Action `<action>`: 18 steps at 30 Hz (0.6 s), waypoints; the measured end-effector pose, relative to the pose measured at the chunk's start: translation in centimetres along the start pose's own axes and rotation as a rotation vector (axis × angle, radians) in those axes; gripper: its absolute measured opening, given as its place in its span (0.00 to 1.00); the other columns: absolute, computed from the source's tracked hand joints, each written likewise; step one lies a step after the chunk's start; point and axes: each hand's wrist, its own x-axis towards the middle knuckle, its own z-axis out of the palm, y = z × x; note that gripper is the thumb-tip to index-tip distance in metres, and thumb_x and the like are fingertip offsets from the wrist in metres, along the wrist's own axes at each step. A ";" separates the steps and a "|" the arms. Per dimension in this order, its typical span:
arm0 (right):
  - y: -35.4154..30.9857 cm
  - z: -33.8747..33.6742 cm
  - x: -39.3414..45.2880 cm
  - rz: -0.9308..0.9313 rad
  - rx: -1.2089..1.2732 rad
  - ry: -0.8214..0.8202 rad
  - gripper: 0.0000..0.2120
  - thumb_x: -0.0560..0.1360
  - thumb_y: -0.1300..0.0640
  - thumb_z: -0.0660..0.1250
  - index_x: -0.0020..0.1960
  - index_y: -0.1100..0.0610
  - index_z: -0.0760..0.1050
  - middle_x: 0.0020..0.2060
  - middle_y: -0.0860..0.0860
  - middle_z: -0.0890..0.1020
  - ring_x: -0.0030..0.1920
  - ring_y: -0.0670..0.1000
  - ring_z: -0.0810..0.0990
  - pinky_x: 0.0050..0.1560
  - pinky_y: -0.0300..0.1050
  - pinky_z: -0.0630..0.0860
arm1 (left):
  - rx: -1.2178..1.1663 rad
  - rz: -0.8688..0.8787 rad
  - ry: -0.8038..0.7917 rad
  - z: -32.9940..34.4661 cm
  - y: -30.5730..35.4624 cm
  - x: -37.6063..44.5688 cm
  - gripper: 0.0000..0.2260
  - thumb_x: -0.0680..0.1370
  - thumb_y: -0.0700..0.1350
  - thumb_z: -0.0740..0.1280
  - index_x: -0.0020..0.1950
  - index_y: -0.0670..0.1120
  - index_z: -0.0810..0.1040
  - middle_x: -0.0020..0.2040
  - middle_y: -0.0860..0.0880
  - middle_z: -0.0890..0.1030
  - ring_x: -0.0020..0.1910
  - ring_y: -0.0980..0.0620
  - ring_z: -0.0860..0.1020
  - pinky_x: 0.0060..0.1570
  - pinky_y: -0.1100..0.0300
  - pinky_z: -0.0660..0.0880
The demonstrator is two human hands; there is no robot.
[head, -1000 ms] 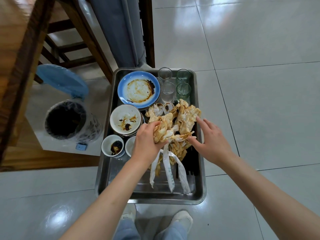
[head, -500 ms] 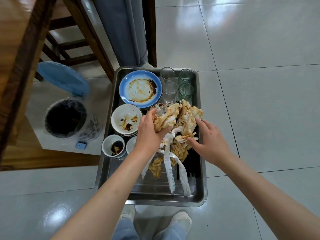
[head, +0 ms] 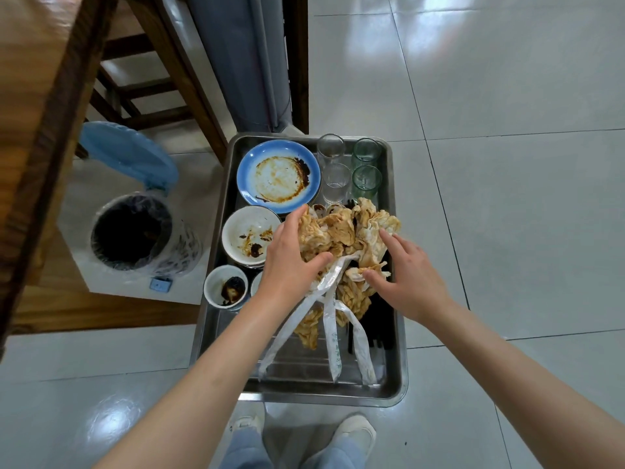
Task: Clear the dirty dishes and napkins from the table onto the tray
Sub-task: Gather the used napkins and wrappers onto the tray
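Observation:
A steel tray in front of me carries a blue-rimmed dirty plate, a stained white bowl, a small sauce cup and several glasses. A heap of stained, crumpled napkins with white paper wrappers hanging from it lies over the tray's middle. My left hand grips the left side of the heap, thumb curled under it. On the heap's right side rests my right hand, fingers spread and nearly straight. Black utensils lie partly hidden under the napkins.
An open, bag-lined trash bin with a blue lid stands left of the tray. The wooden table edge runs along the far left, with chair legs and a grey curtain behind. Tiled floor lies to the right.
My left hand has shifted up the napkin heap towards the plates and keeps hold of it. My right hand has stayed against the heap's right side. The wrappers hang lower.

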 end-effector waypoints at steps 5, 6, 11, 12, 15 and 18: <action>-0.2 -0.2 -0.3 -0.008 0.007 -0.004 0.38 0.73 0.38 0.62 0.76 0.45 0.46 0.74 0.51 0.59 0.74 0.54 0.56 0.71 0.55 0.59 | 0.057 0.057 -0.004 -0.8 0.4 -0.3 0.38 0.69 0.48 0.76 0.74 0.53 0.60 0.70 0.52 0.68 0.68 0.53 0.66 0.61 0.61 0.61; -0.3 -0.3 -0.4 -0.012 0.005 -0.006 0.38 0.73 0.38 0.62 0.76 0.45 0.46 0.74 0.50 0.59 0.74 0.54 0.56 0.71 0.54 0.59 | 0.064 0.066 -0.011 -1.0 0.4 -0.4 0.39 0.69 0.49 0.76 0.74 0.53 0.60 0.70 0.52 0.68 0.68 0.53 0.66 0.61 0.61 0.60; -1.1 -1.1 -0.9 -0.060 -0.004 -0.007 0.38 0.73 0.39 0.62 0.76 0.46 0.46 0.75 0.49 0.58 0.74 0.53 0.55 0.72 0.54 0.59 | 0.108 0.108 -0.039 -1.9 0.8 -1.1 0.37 0.68 0.50 0.76 0.72 0.54 0.62 0.68 0.54 0.70 0.62 0.61 0.66 0.59 0.64 0.60; -1.3 -1.3 -1.0 -0.075 -0.009 -0.002 0.38 0.73 0.39 0.61 0.76 0.46 0.47 0.75 0.49 0.58 0.74 0.52 0.55 0.72 0.53 0.59 | 0.117 0.114 -0.040 -2.2 0.9 -1.4 0.37 0.67 0.50 0.77 0.72 0.54 0.63 0.68 0.54 0.70 0.62 0.60 0.66 0.59 0.63 0.60; -2.2 -2.0 -1.4 -0.098 -0.028 -0.011 0.38 0.73 0.38 0.61 0.76 0.46 0.45 0.75 0.48 0.57 0.74 0.52 0.55 0.72 0.53 0.59 | 0.155 0.124 -0.043 -3.0 1.4 -1.9 0.36 0.67 0.50 0.77 0.71 0.54 0.64 0.67 0.53 0.71 0.66 0.54 0.67 0.62 0.60 0.62; -3.5 -2.7 -2.0 -0.105 -0.015 -0.029 0.40 0.73 0.37 0.61 0.76 0.46 0.44 0.75 0.48 0.56 0.75 0.51 0.54 0.72 0.54 0.58 | 0.195 0.116 -0.045 -4.0 2.1 -2.7 0.36 0.67 0.51 0.76 0.71 0.54 0.64 0.69 0.51 0.70 0.71 0.49 0.63 0.68 0.54 0.60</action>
